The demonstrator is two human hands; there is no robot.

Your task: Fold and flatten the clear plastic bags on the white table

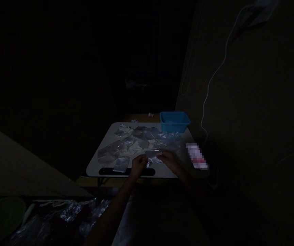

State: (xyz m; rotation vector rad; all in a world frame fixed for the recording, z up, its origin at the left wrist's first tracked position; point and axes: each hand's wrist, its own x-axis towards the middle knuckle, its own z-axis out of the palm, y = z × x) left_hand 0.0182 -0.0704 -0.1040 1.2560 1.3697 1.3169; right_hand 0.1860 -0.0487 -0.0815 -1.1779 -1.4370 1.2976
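The scene is very dark. Both my hands reach over a small white table (95, 165). My left hand (138, 164) and my right hand (169, 160) pinch the two ends of a small clear plastic bag (153, 154) just above the table's front part. Fingers of both hands are closed on it. Several more clear plastic bags (126, 145) lie spread over the tabletop, and one small flat bag (121, 164) lies near the front edge, left of my left hand.
A blue plastic tub (174, 121) stands at the table's far right corner. A white cable (215, 73) hangs down the wall on the right. A green bowl (0, 217) and crumpled plastic (70, 213) lie at the lower left.
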